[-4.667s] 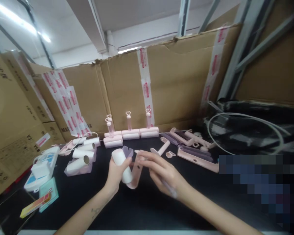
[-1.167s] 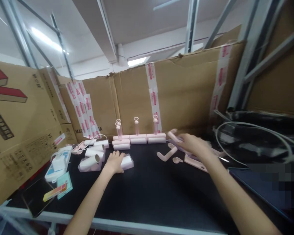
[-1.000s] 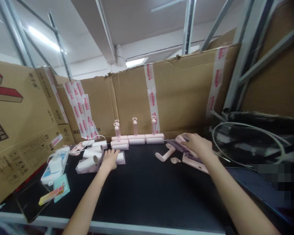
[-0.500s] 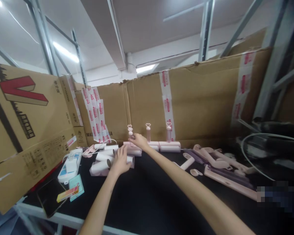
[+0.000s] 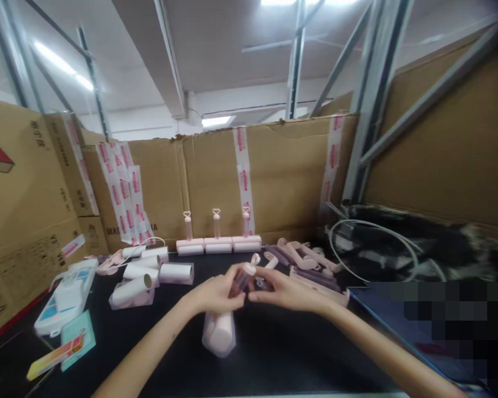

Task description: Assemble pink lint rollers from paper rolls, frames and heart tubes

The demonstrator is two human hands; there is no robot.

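Note:
Both my hands hold one pink lint roller (image 5: pixel 221 330) above the black table (image 5: pixel 149 342). My left hand (image 5: pixel 213 293) grips its translucent pink handle (image 5: pixel 241 279), which ends in a small heart loop. My right hand (image 5: pixel 282 287) pinches the same handle from the right side. The roller's white paper cylinder in its pink cover hangs below my left hand, close to the table.
Three finished rollers (image 5: pixel 216 243) stand upright by the cardboard wall (image 5: pixel 274 182). White paper rolls (image 5: pixel 149 271) lie at the left, pink handles and covers (image 5: pixel 307 260) at the right. Boxes and a white device (image 5: pixel 64 296) sit far left; cables and black bags (image 5: pixel 398 249) at right.
My right hand took a roller from the back row and brought it to the middle, where both hands now hold it. Three upright rollers stand at the wall. The camera tilted down.

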